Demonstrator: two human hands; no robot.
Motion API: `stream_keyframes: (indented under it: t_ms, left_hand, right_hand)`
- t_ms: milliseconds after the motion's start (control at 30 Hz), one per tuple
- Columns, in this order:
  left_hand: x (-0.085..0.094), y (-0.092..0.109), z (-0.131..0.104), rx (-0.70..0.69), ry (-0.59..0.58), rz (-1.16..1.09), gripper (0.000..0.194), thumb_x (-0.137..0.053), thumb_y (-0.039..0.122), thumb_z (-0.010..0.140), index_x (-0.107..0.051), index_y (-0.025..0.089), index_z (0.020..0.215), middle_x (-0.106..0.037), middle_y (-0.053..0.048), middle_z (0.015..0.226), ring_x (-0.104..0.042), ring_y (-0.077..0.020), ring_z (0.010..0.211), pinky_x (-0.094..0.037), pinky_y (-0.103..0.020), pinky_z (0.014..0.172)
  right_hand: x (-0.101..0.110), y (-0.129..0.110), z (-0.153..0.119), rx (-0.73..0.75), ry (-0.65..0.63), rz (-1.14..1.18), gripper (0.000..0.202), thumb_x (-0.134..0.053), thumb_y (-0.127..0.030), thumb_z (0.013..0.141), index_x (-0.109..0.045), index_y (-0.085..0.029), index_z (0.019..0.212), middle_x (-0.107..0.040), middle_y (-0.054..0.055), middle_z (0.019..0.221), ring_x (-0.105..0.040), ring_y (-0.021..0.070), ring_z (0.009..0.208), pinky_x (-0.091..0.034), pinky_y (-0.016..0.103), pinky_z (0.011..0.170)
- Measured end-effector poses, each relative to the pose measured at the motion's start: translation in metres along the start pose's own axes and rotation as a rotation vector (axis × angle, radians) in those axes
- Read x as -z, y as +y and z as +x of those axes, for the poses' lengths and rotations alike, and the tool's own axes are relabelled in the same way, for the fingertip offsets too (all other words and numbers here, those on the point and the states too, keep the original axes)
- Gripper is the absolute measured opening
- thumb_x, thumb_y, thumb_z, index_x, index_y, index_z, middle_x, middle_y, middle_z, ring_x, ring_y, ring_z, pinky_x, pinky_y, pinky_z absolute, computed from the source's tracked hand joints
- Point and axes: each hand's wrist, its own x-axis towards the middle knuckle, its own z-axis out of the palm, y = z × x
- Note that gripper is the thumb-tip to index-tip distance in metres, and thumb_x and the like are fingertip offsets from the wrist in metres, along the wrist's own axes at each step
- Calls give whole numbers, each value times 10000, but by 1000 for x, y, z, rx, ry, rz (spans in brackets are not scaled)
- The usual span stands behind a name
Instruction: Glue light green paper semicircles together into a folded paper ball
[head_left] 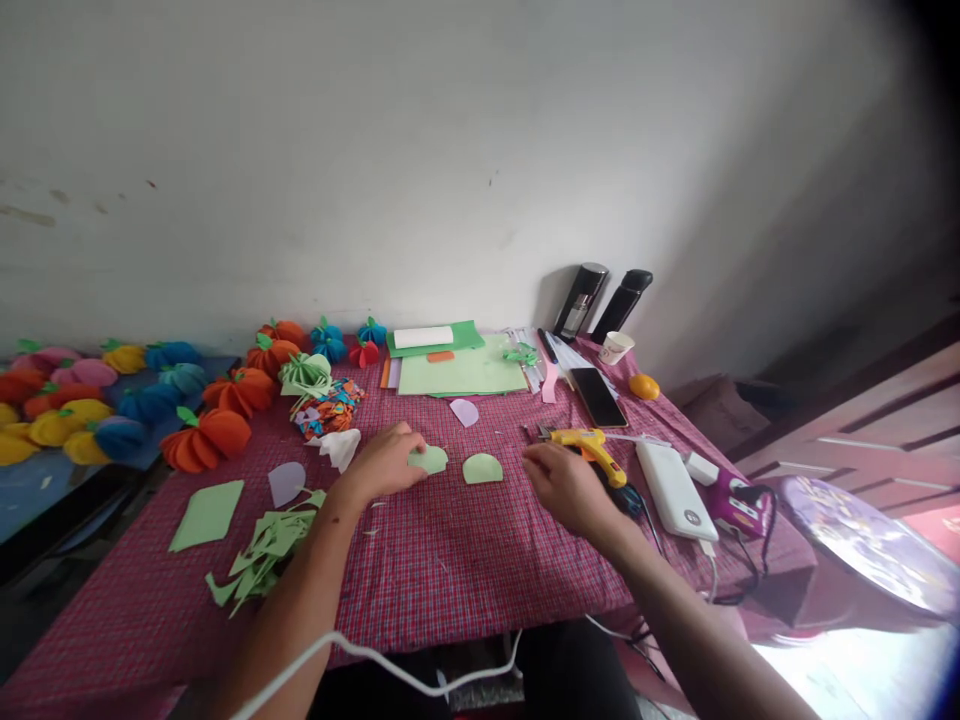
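My left hand (390, 460) rests on the checked cloth, its fingertips on light green cut paper pieces (430, 459). Just right of them lies a single rounded green piece (483, 469), with a lilac piece (465, 411) behind it. My right hand (559, 485) is curled at the right, beside the yellow glue gun (592, 443); its fingertips are turned down and what they hold, if anything, is too small to tell. Left of my left forearm are green paper scraps (270, 545), another lilac piece (286, 484) and a stack of green paper (208, 515).
Paper pumpkins (240, 392) crowd the left and back left. Green sheets (461, 366) lie at the back. A phone (598, 397), power bank (675, 490), paper cup (616, 347), orange fruit (643, 387) and two dark bottles (581, 302) stand or lie right. A white cable (397, 676) crosses the front.
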Motion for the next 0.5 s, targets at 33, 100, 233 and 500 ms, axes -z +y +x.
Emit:
stream_keyframes:
  t_ms: [33,100,233,500]
  left_hand:
    - [0,0,0,-2,0,-1,275,-731,304,756,-671,244,1018,-636,-55,1096,-654,-225,960,-489,-317,827]
    - [-1,0,1,-13,2,1,327,-744,300,751,-661,259,1065,-643,-52,1097,-658,-230,968,-490,-318,828]
    - [0,-2,1,-40,17,20,440,-765,321,753,-644,269,1172,-652,-71,1122,-657,-253,1020,-494,-337,867]
    - [2,2,1,-22,-8,27,339,-740,308,751,-635,218,1061,-635,-84,1064,-645,-272,1011,-493,-352,844]
  right_hand:
    - [-10,-12,5,18,-38,27,231,-503,-275,980,-715,-182,969,-735,74,962,-669,200,915,-459,282,829]
    - [-32,-34,19,11,-84,34,210,-525,-243,955,-711,-171,1023,-733,82,991,-667,189,891,-450,269,798]
    - [-69,-68,58,-52,-210,-64,233,-616,-320,893,-701,-150,1027,-732,138,1054,-683,226,910,-444,281,770]
    - [-92,-71,90,-111,-288,23,177,-622,-270,834,-766,-188,896,-770,68,889,-685,199,803,-394,250,656]
